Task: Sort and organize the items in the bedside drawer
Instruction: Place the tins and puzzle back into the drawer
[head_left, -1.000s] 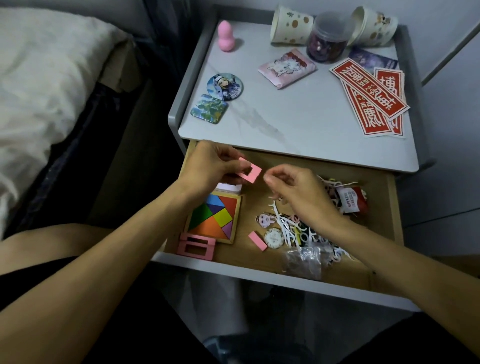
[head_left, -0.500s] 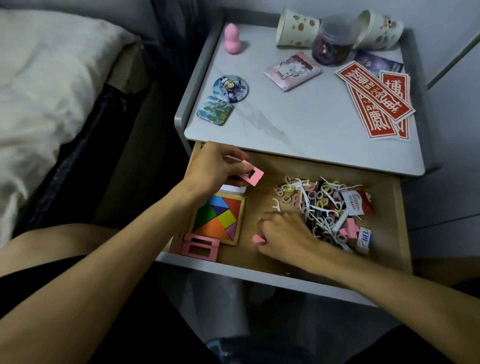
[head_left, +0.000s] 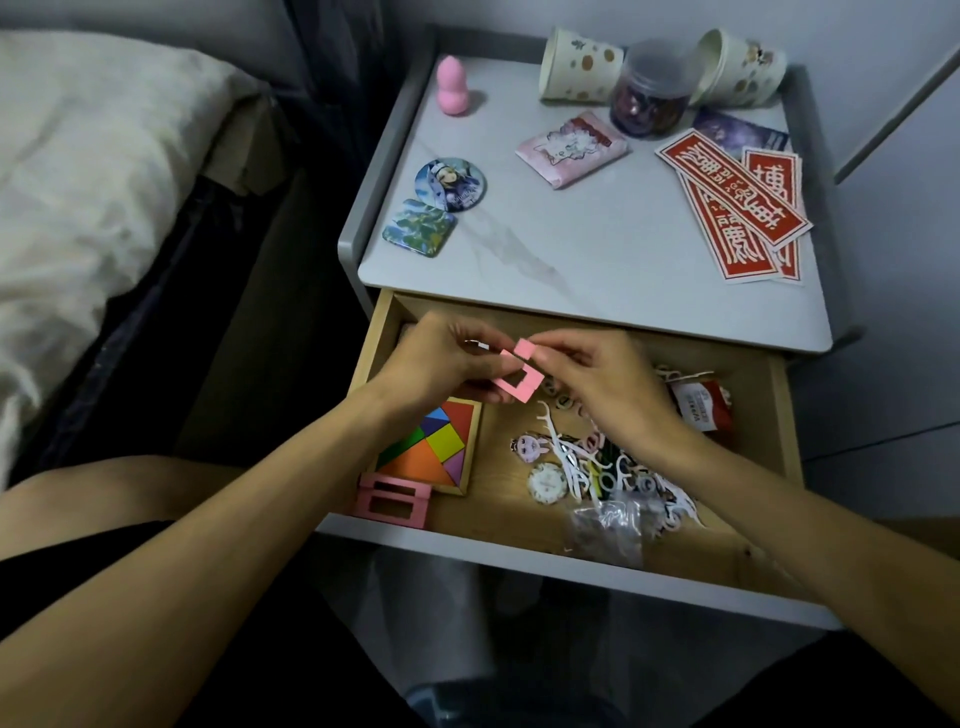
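Above the drawer our left hand grips a pink frame; our right hand pinches a pink block, perhaps joining them.

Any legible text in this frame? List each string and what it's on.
None reads reliably.
Red stickers: large white Chinese characters, rotated, not legible with confidence.
Red packet in drawer: white label print, too small.
Round badge: lettering blurred.
Dark card: print too small.

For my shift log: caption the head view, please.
Left hand and right hand pinch a pink frame over the open drawer and its tangram puzzle.
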